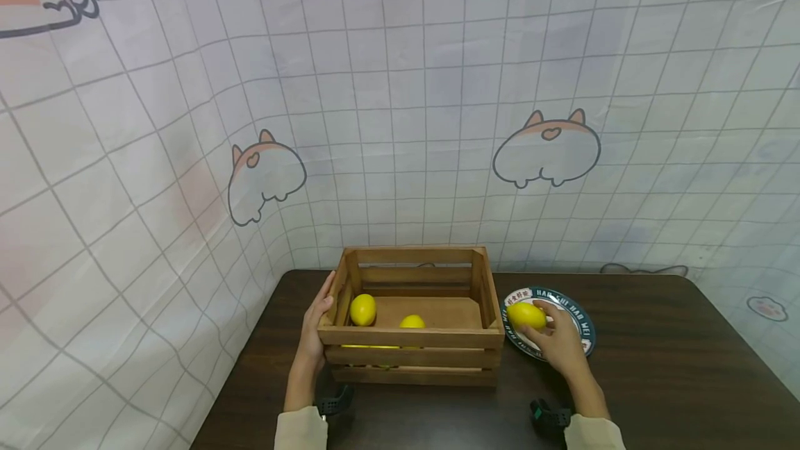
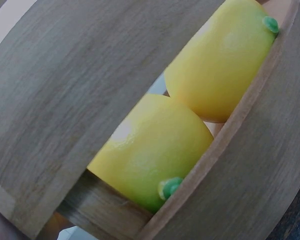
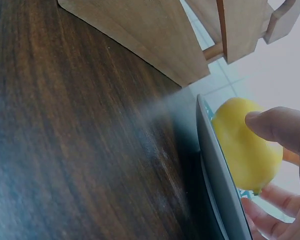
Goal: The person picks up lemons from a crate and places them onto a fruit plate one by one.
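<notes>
A slatted wooden crate (image 1: 425,337) stands on the table, and my left hand (image 1: 312,328) rests against its left side with fingers extended. Inside it are yellow lemons, one at the left (image 1: 363,310) and another lower down (image 1: 412,322). Through a gap between slats, the left wrist view shows two lemons (image 2: 155,145) with green stem ends. To the right of the crate, my right hand (image 1: 562,342) pinches a lemon (image 1: 526,315) between thumb and fingers, over a round plate (image 1: 586,328) with a dark green, lettered rim. The right wrist view shows the thumb (image 3: 277,125) on this lemon.
The dark wooden table (image 1: 675,353) extends to the right of the plate. A cloth (image 1: 412,179) with a grid and dog drawings hangs behind and at the sides. A thin cable (image 1: 644,271) lies at the table's back edge.
</notes>
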`<action>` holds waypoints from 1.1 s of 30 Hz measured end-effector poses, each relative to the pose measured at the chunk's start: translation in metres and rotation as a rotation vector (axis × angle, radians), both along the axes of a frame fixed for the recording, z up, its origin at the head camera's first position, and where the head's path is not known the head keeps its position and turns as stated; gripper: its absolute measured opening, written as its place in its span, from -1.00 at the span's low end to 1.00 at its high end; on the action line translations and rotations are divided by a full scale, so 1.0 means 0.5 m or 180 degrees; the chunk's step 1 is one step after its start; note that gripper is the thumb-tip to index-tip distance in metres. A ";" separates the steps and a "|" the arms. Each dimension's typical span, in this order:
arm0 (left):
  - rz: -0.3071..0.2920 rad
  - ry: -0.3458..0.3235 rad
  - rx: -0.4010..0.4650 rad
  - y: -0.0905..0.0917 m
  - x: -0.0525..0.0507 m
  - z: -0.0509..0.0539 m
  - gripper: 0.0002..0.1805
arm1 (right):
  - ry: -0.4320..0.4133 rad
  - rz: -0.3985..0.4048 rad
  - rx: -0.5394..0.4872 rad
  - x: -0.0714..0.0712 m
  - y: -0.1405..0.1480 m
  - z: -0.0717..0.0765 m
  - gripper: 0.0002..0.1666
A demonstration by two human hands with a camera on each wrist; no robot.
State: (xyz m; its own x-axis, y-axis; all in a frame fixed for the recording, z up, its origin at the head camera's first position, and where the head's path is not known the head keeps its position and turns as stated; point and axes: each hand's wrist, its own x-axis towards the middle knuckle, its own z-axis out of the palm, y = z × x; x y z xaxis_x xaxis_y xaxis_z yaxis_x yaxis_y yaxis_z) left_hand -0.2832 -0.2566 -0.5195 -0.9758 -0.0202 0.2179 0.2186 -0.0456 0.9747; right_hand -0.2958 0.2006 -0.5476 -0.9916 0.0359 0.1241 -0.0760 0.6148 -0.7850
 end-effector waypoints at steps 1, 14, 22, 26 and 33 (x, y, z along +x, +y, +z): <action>0.0001 0.0001 -0.0002 0.000 0.000 0.000 -0.38 | 0.0017 -0.0005 0.0003 0.000 0.001 -0.001 -0.26; 0.0018 0.0004 0.0010 0.003 0.003 0.004 -0.35 | 0.0067 -0.0079 0.0100 0.002 0.015 0.010 -0.27; -0.0031 -0.0017 0.0012 0.001 0.001 0.003 -0.39 | 0.0003 -0.0245 0.0066 0.013 0.023 0.035 -0.28; -0.0037 -0.0013 0.0023 0.001 0.002 0.003 -0.39 | 0.0088 -0.0299 -0.0052 0.018 0.025 0.051 -0.31; -0.0035 -0.0015 0.0012 0.001 0.001 0.003 -0.39 | 0.0424 -0.0335 -0.0193 0.027 0.022 0.081 -0.42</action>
State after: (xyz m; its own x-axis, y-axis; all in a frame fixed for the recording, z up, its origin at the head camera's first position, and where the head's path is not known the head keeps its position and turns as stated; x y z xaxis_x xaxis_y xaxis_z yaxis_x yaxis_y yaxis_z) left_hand -0.2825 -0.2560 -0.5179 -0.9769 -0.0104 0.2133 0.2135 -0.0516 0.9756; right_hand -0.2822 0.2118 -0.5069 -0.9569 0.1500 0.2485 -0.1195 0.5767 -0.8081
